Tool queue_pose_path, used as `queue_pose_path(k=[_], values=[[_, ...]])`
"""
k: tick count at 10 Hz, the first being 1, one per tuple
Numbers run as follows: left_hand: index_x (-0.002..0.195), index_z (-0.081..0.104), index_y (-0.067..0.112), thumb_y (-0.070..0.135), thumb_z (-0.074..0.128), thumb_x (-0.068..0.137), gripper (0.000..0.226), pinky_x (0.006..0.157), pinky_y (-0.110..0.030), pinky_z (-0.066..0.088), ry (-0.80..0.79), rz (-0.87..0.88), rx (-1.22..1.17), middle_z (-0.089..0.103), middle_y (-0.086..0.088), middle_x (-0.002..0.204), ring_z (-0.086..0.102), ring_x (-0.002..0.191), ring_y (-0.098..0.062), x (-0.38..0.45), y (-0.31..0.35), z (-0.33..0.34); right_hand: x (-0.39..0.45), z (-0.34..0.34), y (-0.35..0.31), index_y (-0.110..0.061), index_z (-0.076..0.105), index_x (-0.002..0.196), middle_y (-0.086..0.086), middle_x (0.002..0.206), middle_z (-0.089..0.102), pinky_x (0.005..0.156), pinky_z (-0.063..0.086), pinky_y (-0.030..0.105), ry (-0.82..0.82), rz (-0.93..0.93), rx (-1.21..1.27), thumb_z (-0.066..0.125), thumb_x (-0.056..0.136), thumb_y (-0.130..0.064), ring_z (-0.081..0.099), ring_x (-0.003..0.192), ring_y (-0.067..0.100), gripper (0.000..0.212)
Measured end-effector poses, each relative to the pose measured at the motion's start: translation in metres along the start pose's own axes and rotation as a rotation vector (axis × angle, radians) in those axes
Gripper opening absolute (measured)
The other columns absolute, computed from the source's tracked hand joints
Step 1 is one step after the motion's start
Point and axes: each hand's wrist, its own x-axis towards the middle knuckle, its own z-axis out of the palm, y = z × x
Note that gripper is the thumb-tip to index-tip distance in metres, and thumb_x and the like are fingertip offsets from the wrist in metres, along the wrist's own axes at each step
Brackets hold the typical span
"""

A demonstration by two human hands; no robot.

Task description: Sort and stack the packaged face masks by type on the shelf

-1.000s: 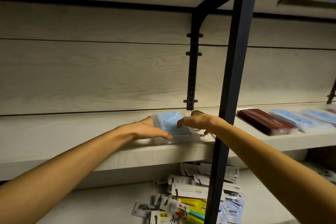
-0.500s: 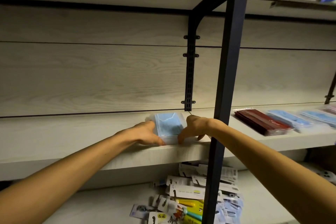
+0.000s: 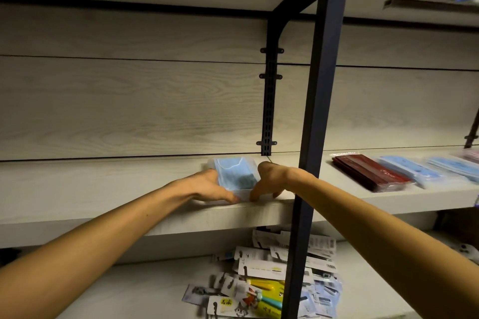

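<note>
A pack of blue masks (image 3: 234, 175) lies flat on the shelf (image 3: 103, 186), just left of the middle of the frame and close to the front edge. Both hands press against it — the left hand (image 3: 207, 188) on its left side, the right hand (image 3: 269, 179) on its right side. The fingers are not closed around the pack; they are bent and push on its sides and front corners, with fingertips (image 3: 252, 195) down on the shelf board. My guess is that they hold it this way to square it up and keep the pile tidy.

The pack's long side runs from the front edge toward the back wall, leaning a little to the left at the far end.

At the right of the frame, past the dark post (image 3: 321, 111), a dark red pack (image 3: 370, 172) and more blue packs (image 3: 407, 172) lie side by side — sorted by kind, it seems.
</note>
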Motion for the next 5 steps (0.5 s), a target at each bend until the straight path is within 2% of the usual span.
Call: queue_pose_path(k=[1,2,3,4,5], values=[[0.126,0.048,0.030,0.014,0.077,0.085,0.053,0.109,-0.032,0.042,0.008,0.037,-0.076,0.060,0.000,0.129,0.057,0.120,-0.017,-0.004,-0.003,0.002,0.000,0.001,0.003,-0.024,0.046,0.084,0.000,0.095,0.051,0.057,0.052,0.023,0.002,-0.002,-0.012,0.080,0.082,-0.022,0.056,0.083,0.016,0.034],[0.121,0.050,0.031,0.011,0.073,0.087,0.045,0.101,-0.031,0.049,-0.002,0.076,-0.097,0.062,-0.001,0.119,0.059,0.112,-0.018,-0.009,0.001,0.006,-0.007,0.001,0.000,-0.020,0.050,0.095,0.000,0.093,0.052,0.060,0.048,0.023,0.000,-0.007,-0.036,0.076,0.084,-0.025,0.054,0.081,0.014,0.028],[0.129,0.050,0.025,0.026,0.069,0.088,0.045,0.098,-0.030,0.053,0.027,0.109,-0.077,0.061,-0.007,0.119,0.059,0.113,-0.021,-0.017,0.012,0.011,-0.023,0.004,-0.002,-0.016,0.047,0.110,0.003,0.104,0.057,0.073,0.049,0.028,0.110,-0.065,-0.112,0.069,0.088,-0.033,0.055,0.091,0.018,0.036],[0.153,0.030,0.025,0.059,0.064,0.084,0.084,0.112,-0.046,0.040,0.158,-0.033,0.203,0.043,-0.012,0.150,0.045,0.135,-0.029,-0.019,0.017,0.016,-0.048,0.015,0.002,-0.008,0.036,0.141,0.015,0.142,0.044,0.105,0.045,0.041,0.330,-0.189,-0.261,0.060,0.094,-0.035,0.045,0.127,0.031,0.060],[0.161,0.001,0.015,0.073,0.050,0.088,0.105,0.125,-0.045,0.013,0.257,-0.198,0.417,0.001,-0.012,0.168,0.005,0.154,-0.030,-0.032,0.025,0.030,-0.082,0.034,0.009,-0.004,0.019,0.154,0.014,0.160,0.023,0.118,0.029,0.041,0.495,-0.333,-0.352,0.054,0.096,-0.030,0.022,0.148,0.032,0.073]])
